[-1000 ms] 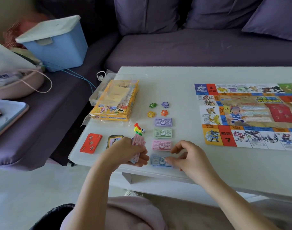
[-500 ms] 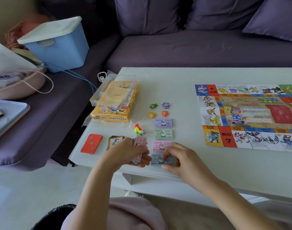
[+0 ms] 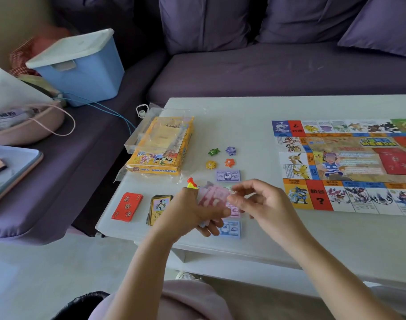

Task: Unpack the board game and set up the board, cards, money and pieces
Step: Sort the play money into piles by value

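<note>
My left hand (image 3: 192, 210) grips a stack of play money (image 3: 213, 194) above the table's front edge. My right hand (image 3: 259, 203) pinches the top pink note of that stack at its right edge. Sorted money lies below them: a purple pile (image 3: 227, 175), a pink pile (image 3: 234, 210) partly hidden, and a blue pile (image 3: 230, 229). Several star tokens (image 3: 220, 156) sit behind the piles. A red card deck (image 3: 127, 206) and a picture card deck (image 3: 159, 205) lie at the left. The game board (image 3: 345, 167) is unfolded at the right.
The yellow game box (image 3: 159, 148) with a clear plastic lid lies at the table's left edge. Small coloured pawns (image 3: 190, 183) stand by my left hand. A purple sofa holds a blue storage bin (image 3: 82, 65), a pink bag and a tray at the left.
My right hand left the blue pile near the table's front edge and rose to the money stack in my left hand, where it now pinches the top pink note.
</note>
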Demonstrator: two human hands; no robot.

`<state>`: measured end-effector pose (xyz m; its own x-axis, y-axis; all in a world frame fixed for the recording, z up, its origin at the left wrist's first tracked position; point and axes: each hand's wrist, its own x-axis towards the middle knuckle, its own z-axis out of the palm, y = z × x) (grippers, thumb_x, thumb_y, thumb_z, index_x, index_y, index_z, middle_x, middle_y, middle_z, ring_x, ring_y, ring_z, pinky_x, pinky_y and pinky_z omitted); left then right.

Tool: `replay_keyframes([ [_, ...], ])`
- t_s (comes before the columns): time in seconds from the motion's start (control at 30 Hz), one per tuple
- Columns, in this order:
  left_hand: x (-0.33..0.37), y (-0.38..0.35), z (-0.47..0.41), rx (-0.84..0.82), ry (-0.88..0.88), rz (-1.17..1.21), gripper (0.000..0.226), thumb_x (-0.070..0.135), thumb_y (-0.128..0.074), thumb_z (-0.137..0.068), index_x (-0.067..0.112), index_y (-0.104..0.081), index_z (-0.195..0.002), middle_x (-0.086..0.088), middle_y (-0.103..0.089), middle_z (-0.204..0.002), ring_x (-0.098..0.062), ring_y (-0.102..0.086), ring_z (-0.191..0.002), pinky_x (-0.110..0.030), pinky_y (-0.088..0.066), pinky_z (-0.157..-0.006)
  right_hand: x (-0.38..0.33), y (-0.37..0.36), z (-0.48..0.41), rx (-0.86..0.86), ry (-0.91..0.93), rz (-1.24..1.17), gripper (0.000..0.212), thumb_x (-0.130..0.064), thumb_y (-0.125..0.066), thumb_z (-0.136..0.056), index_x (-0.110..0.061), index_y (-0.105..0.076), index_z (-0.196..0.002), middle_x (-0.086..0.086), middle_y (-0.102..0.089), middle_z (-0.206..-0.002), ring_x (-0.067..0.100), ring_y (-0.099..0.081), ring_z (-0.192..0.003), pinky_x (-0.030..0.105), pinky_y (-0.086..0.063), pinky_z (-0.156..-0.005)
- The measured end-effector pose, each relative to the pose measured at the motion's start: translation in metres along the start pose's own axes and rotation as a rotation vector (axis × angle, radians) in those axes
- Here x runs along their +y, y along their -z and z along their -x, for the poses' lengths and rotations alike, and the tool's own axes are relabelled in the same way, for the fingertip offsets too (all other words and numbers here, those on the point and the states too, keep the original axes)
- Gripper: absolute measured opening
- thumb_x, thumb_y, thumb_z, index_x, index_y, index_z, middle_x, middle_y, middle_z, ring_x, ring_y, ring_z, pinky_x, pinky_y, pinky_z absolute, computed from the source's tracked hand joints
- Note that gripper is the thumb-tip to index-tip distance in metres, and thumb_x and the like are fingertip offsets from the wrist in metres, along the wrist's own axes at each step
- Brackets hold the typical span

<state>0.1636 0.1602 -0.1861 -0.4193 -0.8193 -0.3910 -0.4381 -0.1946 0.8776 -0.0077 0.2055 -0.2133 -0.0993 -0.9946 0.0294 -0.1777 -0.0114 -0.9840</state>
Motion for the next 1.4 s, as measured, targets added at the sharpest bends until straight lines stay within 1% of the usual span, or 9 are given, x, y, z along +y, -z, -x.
replay_keyframes([
  [0.07,0.001,-0.005,-0.003,-0.058,0.004,-0.06,0.012,0.012,-0.076,-0.078,0.004,-0.067,-0.077,-0.004,-0.065,-0.055,-0.014,-0.06,-0.044,-0.021,-0.047,-0.043,-0.002,0.002,-0.006,-0.098,-0.038,0.051,0.033,-0.043,-0.075,-0.067,-0.021,-0.071,-0.092,-0.006,-0.071,-0.08,0.009,-0.063,-0.069,0.017,-0.048,-0.061],
  [0.2,0.0,-0.01,-0.006,-0.165,-0.056,-0.052,0.009,0.019,-0.071,-0.083,0.012,-0.066,-0.08,-0.007,-0.067,-0.065,-0.017,-0.065,-0.054,-0.024,-0.053,-0.05,0.002,0.002,-0.01,-0.112,-0.037,0.048,0.006,-0.018,-0.077,-0.078,-0.017,-0.074,-0.083,0.005,-0.072,-0.076,0.023,-0.066,-0.071,0.032,-0.052,-0.069],
  [0.3,-0.001,-0.007,-0.006,-0.224,-0.059,0.118,0.023,0.03,-0.055,-0.092,0.01,-0.067,-0.091,-0.017,-0.071,-0.086,-0.028,-0.071,-0.077,-0.032,-0.058,-0.069,0.001,0.005,-0.01,-0.061,-0.072,-0.015,0.007,-0.008,-0.075,-0.078,-0.011,-0.075,-0.083,0.0,-0.07,-0.065,0.005,-0.06,-0.057,0.017,-0.047,-0.058],
  [0.43,-0.005,0.0,-0.009,-0.246,-0.008,0.331,0.03,0.016,-0.037,-0.101,0.004,-0.064,-0.104,-0.017,-0.072,-0.099,-0.031,-0.069,-0.095,-0.039,-0.054,-0.09,0.002,0.008,-0.014,0.009,-0.099,-0.03,0.014,-0.008,-0.075,-0.079,-0.015,-0.072,-0.091,-0.004,-0.071,-0.068,-0.001,-0.059,-0.054,0.011,-0.043,-0.052],
  [0.6,-0.008,0.001,-0.018,-0.136,-0.012,0.392,0.021,0.01,-0.043,-0.098,0.004,-0.063,-0.104,-0.015,-0.071,-0.101,-0.026,-0.069,-0.093,-0.033,-0.057,-0.083,0.004,0.015,-0.02,0.08,-0.089,-0.114,0.004,-0.01,-0.068,-0.085,-0.011,-0.071,-0.087,0.003,-0.071,-0.068,0.008,-0.063,-0.059,0.017,-0.048,-0.056],
  [0.77,-0.009,0.0,-0.022,-0.046,0.001,0.511,0.02,0.004,-0.044,-0.097,0.004,-0.057,-0.112,-0.02,-0.069,-0.105,-0.034,-0.068,-0.095,-0.038,-0.059,-0.078,0.001,0.022,-0.021,0.117,-0.097,-0.204,0.007,-0.006,-0.065,-0.086,-0.011,-0.07,-0.085,0.001,-0.068,-0.063,0.008,-0.062,-0.059,0.015,-0.05,-0.056],
  [1.0,-0.008,-0.013,-0.03,0.097,-0.101,0.635,0.019,-0.001,-0.042,-0.097,-0.001,-0.052,-0.113,-0.016,-0.071,-0.089,-0.032,-0.071,-0.082,-0.033,-0.059,-0.066,0.0,0.026,-0.015,0.184,-0.196,-0.52,0.005,0.005,-0.06,-0.086,-0.001,-0.059,-0.087,0.005,-0.067,-0.069,0.019,-0.068,-0.063,0.019,-0.054,-0.056],
  [1.23,-0.009,-0.017,-0.035,0.138,-0.135,0.608,0.015,-0.003,-0.051,-0.092,0.004,-0.057,-0.104,-0.021,-0.068,-0.096,-0.031,-0.069,-0.087,-0.034,-0.059,-0.07,0.003,0.027,-0.012,0.159,-0.173,-0.417,0.008,0.0,-0.062,-0.086,-0.005,-0.068,-0.089,0.004,-0.07,-0.075,0.018,-0.067,-0.07,0.019,-0.054,-0.062],
  [1.4,-0.009,-0.02,-0.038,0.189,-0.13,0.682,0.01,-0.006,-0.056,-0.087,0.0,-0.059,-0.095,-0.009,-0.071,-0.074,-0.022,-0.07,-0.075,-0.031,-0.059,-0.066,0.002,0.025,-0.01,0.18,-0.21,-0.519,0.009,0.003,-0.058,-0.088,0.003,-0.064,-0.094,0.015,-0.072,-0.083,0.024,-0.07,-0.074,0.022,-0.056,-0.062],
])
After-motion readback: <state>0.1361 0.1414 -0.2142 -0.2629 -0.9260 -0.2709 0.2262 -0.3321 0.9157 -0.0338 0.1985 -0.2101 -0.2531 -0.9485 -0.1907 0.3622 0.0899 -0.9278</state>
